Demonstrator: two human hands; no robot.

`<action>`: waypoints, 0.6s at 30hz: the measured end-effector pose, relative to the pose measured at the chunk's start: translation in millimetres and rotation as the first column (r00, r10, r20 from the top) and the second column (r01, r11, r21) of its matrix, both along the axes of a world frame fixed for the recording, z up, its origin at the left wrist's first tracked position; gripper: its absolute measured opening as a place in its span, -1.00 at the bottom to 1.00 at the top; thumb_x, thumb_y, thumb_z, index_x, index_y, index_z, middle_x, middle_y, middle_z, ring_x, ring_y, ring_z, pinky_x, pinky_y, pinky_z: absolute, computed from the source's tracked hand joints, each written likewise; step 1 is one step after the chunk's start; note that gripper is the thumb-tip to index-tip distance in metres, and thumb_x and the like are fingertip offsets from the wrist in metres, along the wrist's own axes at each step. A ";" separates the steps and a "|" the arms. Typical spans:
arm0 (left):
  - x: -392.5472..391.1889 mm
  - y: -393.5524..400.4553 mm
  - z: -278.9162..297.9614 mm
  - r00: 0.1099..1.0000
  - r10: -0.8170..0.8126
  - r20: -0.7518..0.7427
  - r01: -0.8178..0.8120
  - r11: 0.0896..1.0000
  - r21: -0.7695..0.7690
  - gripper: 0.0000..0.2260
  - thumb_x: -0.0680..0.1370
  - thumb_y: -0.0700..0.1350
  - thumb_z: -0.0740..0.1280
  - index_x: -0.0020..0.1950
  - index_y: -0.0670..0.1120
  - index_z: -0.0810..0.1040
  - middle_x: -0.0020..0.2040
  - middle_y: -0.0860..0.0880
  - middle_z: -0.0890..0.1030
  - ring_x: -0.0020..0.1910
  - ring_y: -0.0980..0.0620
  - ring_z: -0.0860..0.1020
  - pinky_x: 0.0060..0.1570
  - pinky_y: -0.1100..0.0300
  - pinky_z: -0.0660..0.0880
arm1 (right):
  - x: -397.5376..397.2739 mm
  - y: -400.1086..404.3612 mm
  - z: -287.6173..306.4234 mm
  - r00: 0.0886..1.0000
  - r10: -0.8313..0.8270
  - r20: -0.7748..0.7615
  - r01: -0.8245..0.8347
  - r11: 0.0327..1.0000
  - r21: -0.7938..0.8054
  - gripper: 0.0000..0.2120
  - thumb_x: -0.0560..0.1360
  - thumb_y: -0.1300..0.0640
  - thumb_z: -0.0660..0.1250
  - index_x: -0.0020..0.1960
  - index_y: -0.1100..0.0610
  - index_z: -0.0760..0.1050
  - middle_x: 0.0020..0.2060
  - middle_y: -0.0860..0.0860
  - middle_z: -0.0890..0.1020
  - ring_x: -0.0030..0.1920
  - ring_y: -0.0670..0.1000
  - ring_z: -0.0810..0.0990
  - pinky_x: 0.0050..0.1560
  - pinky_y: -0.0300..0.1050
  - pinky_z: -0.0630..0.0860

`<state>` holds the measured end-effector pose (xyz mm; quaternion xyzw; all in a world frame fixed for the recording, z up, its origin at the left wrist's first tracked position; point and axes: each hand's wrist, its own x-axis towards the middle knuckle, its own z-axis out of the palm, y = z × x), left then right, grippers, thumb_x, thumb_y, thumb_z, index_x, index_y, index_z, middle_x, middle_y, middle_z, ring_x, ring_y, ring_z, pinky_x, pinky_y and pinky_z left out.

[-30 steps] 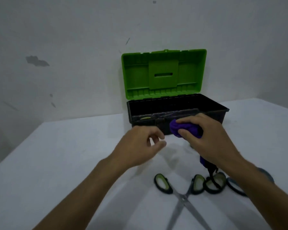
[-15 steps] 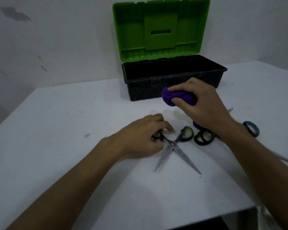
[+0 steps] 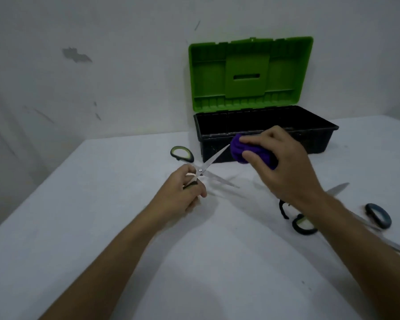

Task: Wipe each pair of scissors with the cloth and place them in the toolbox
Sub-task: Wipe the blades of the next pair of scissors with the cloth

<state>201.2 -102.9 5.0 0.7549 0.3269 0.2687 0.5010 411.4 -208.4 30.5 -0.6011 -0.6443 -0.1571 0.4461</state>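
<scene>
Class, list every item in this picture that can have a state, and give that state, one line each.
Toolbox: lid up, open.
Scissors: blades spread, held by left hand.
Cloth: bunched, held by right hand.
Green-handled scissors: lying on table, partly hidden.
Blue-handled scissors: lying on table.
</scene>
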 end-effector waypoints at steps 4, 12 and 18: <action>-0.1 -6.8 -10.4 0.995 0.047 0.093 -0.042 0.998 -0.054 -0.91 0.58 -0.27 0.21 -0.07 -0.10 0.40 -0.26 -0.07 0.58 -0.49 0.02 0.37 -0.47 0.19 0.30 | -11.7 0.9 -20.7 0.979 -0.005 0.205 0.008 1.000 -0.012 -0.62 0.51 0.00 0.37 0.30 0.07 0.54 0.05 0.00 0.47 -0.02 -0.12 0.44 -0.11 -0.40 0.37; 1.8 -22.6 -14.5 0.995 0.016 0.098 -0.036 0.978 0.206 -0.92 0.64 -0.16 0.20 -0.03 -0.06 0.46 -0.40 0.06 0.54 -0.49 0.13 0.40 -0.41 0.26 0.36 | -27.5 7.2 -27.7 0.893 0.027 0.449 -0.029 1.000 -0.003 -0.65 0.50 -0.01 0.34 0.24 0.09 0.57 0.07 0.13 0.56 -0.02 0.05 0.54 -0.16 -0.24 0.46; -4.2 -19.6 -9.2 0.995 0.028 0.096 -0.050 0.969 0.240 -0.85 0.63 -0.16 0.23 -0.15 -0.07 0.43 -0.47 0.08 0.45 -0.45 0.04 0.33 -0.39 0.11 0.31 | -18.7 12.1 -31.5 0.900 -0.105 0.424 0.095 0.994 0.046 -0.60 0.39 0.13 0.51 0.21 0.13 0.59 0.05 0.15 0.56 -0.03 0.11 0.55 -0.19 -0.12 0.56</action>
